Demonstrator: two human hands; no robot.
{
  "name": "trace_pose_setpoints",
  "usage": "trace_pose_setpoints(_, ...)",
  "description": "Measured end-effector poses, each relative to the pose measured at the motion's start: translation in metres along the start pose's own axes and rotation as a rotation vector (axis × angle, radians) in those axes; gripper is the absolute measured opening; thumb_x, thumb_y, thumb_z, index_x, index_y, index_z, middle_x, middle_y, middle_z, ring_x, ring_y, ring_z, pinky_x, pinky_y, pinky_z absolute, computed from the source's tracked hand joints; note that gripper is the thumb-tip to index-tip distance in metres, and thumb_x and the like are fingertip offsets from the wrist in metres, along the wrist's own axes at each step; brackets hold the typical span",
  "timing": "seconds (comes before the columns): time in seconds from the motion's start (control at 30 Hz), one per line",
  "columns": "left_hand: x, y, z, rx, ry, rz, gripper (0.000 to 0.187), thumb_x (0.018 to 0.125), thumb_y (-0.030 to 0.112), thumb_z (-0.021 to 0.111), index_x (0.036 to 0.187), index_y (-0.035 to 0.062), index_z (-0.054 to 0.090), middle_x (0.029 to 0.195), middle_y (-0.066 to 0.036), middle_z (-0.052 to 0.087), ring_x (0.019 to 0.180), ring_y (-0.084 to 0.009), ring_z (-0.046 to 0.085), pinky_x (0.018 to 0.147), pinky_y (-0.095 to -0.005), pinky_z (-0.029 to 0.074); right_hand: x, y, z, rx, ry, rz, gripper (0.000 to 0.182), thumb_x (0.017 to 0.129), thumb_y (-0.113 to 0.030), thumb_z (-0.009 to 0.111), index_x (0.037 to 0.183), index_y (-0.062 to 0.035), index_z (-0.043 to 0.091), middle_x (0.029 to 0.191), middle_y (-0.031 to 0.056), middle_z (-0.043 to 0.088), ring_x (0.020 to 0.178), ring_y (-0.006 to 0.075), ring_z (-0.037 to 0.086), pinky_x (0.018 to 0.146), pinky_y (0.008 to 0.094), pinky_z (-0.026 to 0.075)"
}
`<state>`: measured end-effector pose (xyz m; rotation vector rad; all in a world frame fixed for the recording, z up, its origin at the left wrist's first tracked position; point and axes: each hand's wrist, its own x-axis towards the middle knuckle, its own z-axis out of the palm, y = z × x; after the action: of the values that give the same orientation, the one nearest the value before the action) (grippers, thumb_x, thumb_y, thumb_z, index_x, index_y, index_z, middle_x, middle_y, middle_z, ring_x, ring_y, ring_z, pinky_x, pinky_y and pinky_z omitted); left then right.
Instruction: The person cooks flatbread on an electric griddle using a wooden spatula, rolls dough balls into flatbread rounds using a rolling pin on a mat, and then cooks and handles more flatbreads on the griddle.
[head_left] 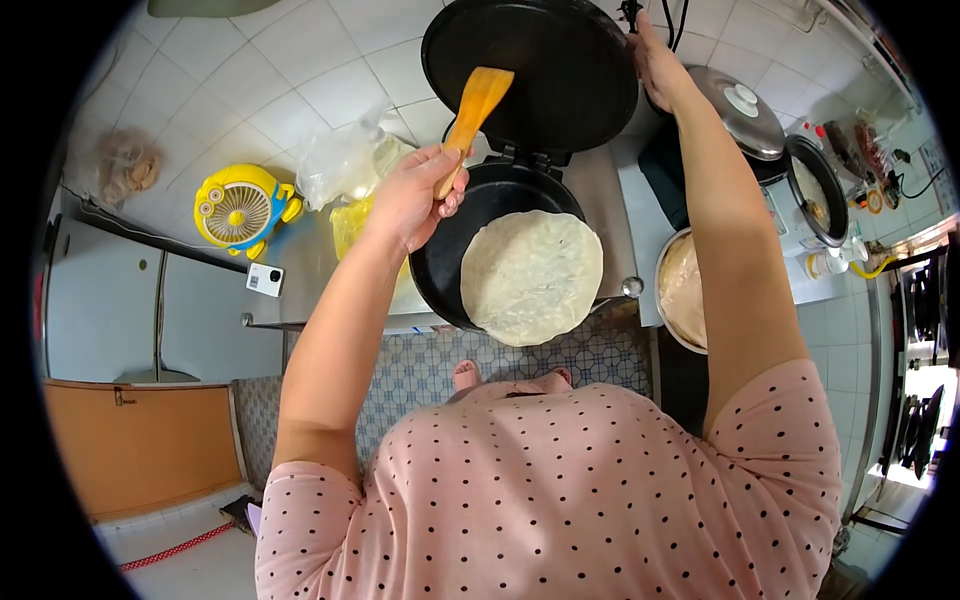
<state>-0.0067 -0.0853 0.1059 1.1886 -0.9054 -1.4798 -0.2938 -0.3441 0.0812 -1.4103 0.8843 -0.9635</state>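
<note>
My left hand (425, 190) is closed around the handle of a wooden spatula (480, 95), its blade pointing up in front of the raised black lid (540, 60) of an electric griddle. Beneath, a round pale flatbread (532, 278) lies in the black griddle pan (445, 235) and reaches past its front right rim. My right hand (658, 68) is stretched up beside the lid's right edge. Its fingertips meet a small black piece (630, 10) near the wall, and I cannot make out just what they grip.
A yellow toy-shaped fan (238, 210), a white phone-like object (265, 280) and clear plastic bags (340, 165) are to the left. On the right stand a bowl of dough (682, 290), a lidded metal pot (735, 110) and a black-rimmed pan (818, 190). Black cords (678, 25) hang behind.
</note>
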Motion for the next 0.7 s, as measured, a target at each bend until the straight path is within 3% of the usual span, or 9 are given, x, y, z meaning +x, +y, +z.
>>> trace_pose_setpoints(0.07, 0.004, -0.001, 0.0, 0.033, 0.014, 0.023, 0.025, 0.101, 0.022, 0.05, 0.113, 0.0002, 0.057, 0.071, 0.002, 0.051, 0.057, -0.0055, 0.043, 0.049, -0.0188, 0.032, 0.004, 0.008, -0.002, 0.02, 0.068, -0.006, 0.075, 0.097, -0.069, 0.03, 0.109, -0.0032, 0.063, 0.1, 0.0046, 0.061, 0.092, 0.0198, 0.047, 0.084, 0.0322, 0.034)
trace_pose_setpoints(0.1, 0.006, -0.001, -0.001, 0.037, 0.021, 0.02, 0.025, 0.101, 0.022, 0.05, 0.113, 0.0003, 0.057, 0.071, 0.002, 0.051, 0.057, -0.0058, 0.043, 0.049, -0.0189, 0.032, 0.005, 0.01, -0.004, 0.014, 0.03, 0.0, 0.082, 0.096, -0.071, 0.026, 0.119, -0.0009, 0.062, 0.116, 0.0089, 0.064, 0.105, 0.0231, 0.051, 0.093, 0.0356, 0.035)
trace_pose_setpoints(0.2, 0.009, -0.005, -0.004, 0.045, 0.034, 0.011, 0.025, 0.101, 0.021, 0.05, 0.114, 0.0004, 0.057, 0.071, 0.001, 0.051, 0.058, -0.0064, 0.043, 0.05, -0.0194, 0.032, 0.003, 0.016, -0.005, 0.046, 0.026, 0.015, 0.087, 0.097, -0.07, 0.023, 0.14, 0.0013, 0.048, 0.145, 0.0146, 0.048, 0.137, 0.029, 0.036, 0.115, 0.0417, 0.019)
trace_pose_setpoints(0.3, 0.007, -0.008, -0.013, 0.048, 0.039, 0.001, 0.026, 0.101, 0.021, 0.05, 0.115, 0.0002, 0.056, 0.071, 0.001, 0.052, 0.058, -0.0068, 0.043, 0.05, -0.0199, 0.032, 0.0, 0.025, -0.005, 0.052, 0.178, -0.066, 0.088, 0.096, -0.069, 0.033, 0.146, 0.0033, 0.036, 0.145, 0.0153, 0.048, 0.139, 0.0238, 0.035, 0.117, 0.0357, 0.017)
trace_pose_setpoints(0.4, -0.001, -0.015, -0.024, 0.034, 0.054, -0.01, 0.026, 0.101, 0.021, 0.05, 0.116, 0.0002, 0.056, 0.071, 0.0, 0.052, 0.057, -0.007, 0.043, 0.05, -0.0202, 0.032, 0.0, 0.029, -0.015, 0.088, 0.151, 0.024, 0.085, 0.097, -0.068, 0.032, 0.145, 0.0016, 0.039, 0.143, 0.015, 0.05, 0.134, 0.0234, 0.039, 0.114, 0.0374, 0.02)
trace_pose_setpoints(0.5, -0.011, -0.027, -0.044, 0.027, 0.076, -0.029, 0.025, 0.101, 0.021, 0.05, 0.114, 0.0001, 0.056, 0.07, 0.0, 0.053, 0.056, -0.0078, 0.044, 0.05, -0.021, 0.033, -0.021, 0.027, -0.001, 0.032, 0.35, -0.084, 0.073, 0.094, -0.064, 0.047, 0.13, -0.0008, 0.057, 0.133, 0.0186, 0.057, 0.125, 0.0258, 0.049, 0.111, 0.0366, 0.031)
trace_pose_setpoints(0.6, -0.035, -0.043, -0.071, 0.097, 0.09, -0.057, 0.025, 0.101, 0.021, 0.049, 0.113, -0.0003, 0.057, 0.069, -0.001, 0.054, 0.056, -0.0087, 0.046, 0.05, -0.0223, 0.034, -0.086, 0.031, 0.021, -0.459, 0.497, -0.366, 0.054, 0.091, -0.043, 0.063, 0.126, -0.0029, 0.058, 0.126, 0.0174, 0.06, 0.121, 0.0265, 0.051, 0.104, 0.0382, 0.038)
trace_pose_setpoints(0.67, -0.055, -0.056, -0.094, 0.184, 0.108, -0.094, 0.026, 0.101, 0.022, 0.05, 0.112, -0.0002, 0.057, 0.069, -0.001, 0.055, 0.055, -0.0086, 0.046, 0.049, -0.0225, 0.034, -0.158, 0.051, 0.047, -0.922, 0.212, -0.701, 0.048, 0.075, -0.009, 0.074, 0.119, -0.0036, 0.057, 0.118, 0.0136, 0.058, 0.116, 0.0298, 0.054, 0.101, 0.0406, 0.042)
trace_pose_setpoints(0.7, -0.065, -0.063, -0.103, 0.199, 0.142, -0.119, 0.027, 0.101, 0.023, 0.05, 0.113, 0.0004, 0.058, 0.068, -0.001, 0.054, 0.054, -0.0085, 0.045, 0.048, -0.0223, 0.033, -0.19, 0.063, 0.053, -1.013, -0.131, -0.693, 0.059, 0.068, -0.011, 0.079, 0.123, -0.0076, 0.057, 0.127, 0.0136, 0.056, 0.12, 0.0337, 0.052, 0.104, 0.0427, 0.04)
